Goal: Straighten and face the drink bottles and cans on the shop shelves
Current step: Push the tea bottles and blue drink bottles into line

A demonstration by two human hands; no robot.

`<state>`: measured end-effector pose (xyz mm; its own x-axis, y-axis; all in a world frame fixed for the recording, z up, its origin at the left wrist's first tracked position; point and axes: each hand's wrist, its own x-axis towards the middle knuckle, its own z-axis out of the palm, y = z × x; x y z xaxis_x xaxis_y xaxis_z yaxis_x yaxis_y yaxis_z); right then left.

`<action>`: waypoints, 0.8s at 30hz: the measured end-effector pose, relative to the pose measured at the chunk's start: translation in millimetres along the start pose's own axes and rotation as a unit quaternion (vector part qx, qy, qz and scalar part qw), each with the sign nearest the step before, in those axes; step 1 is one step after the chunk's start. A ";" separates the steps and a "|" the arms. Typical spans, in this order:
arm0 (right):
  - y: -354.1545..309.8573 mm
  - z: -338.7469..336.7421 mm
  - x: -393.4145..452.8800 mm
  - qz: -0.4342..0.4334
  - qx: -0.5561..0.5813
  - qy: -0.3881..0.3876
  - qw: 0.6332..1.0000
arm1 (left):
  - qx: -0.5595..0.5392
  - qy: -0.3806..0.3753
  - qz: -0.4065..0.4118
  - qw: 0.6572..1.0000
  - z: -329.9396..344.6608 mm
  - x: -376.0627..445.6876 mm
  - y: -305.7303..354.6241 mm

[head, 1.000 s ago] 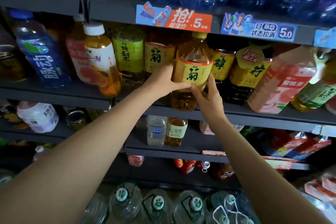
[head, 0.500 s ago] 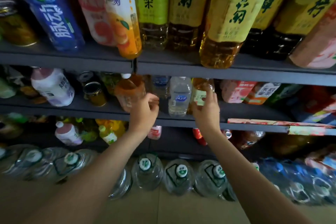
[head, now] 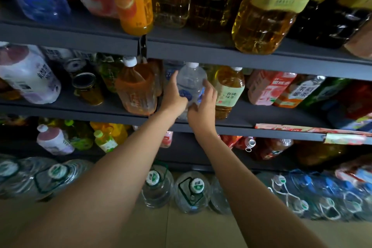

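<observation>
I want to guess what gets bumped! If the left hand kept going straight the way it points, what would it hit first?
Probably nothing new: the left hand already grips the clear water bottle. Past it, likely another bottle behind in the dark; depth is unclear.

Both hands [head: 189, 104] around clear water bottle [head: 191, 82] on shelf [head: 261, 116]

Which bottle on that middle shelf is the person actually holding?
The clear water bottle with the white cap, gripped by the left hand and right hand. The orange bottle and green-tea bottle beside it stand untouched.

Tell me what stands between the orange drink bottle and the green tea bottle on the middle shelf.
In the head view, the clear water bottle, gripped by the left hand and right hand.
</observation>
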<state>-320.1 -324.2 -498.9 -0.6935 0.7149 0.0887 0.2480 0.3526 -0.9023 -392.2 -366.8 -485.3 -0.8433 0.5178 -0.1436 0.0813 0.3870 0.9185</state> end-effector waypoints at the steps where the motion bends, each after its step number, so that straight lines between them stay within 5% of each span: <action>1: -0.8 3.3 2.1 0.034 0.022 0.007 0.999 | 0.002 0.007 0.016 1.000 -2.0 1.7 -2.8; 4: -2.2 11.2 5.6 0.085 0.021 0.004 0.996 | 0.021 0.027 0.051 0.998 -5.3 1.3 -10.4; 10: -10.8 41.0 -16.0 0.052 0.059 -0.053 0.996 | 0.057 0.179 0.100 0.977 -26.5 -17.0 -35.8; 24: -26.3 52.8 -4.3 0.074 0.119 -0.016 0.990 | 0.081 0.086 0.111 0.987 -44.4 10.6 -44.8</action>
<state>-359.3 -368.4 -497.8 -0.6835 0.7273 -0.0622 0.1856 0.0907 -0.9784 -428.3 -412.5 -511.6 -0.8724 0.4708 0.1317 0.3456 0.4034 0.8472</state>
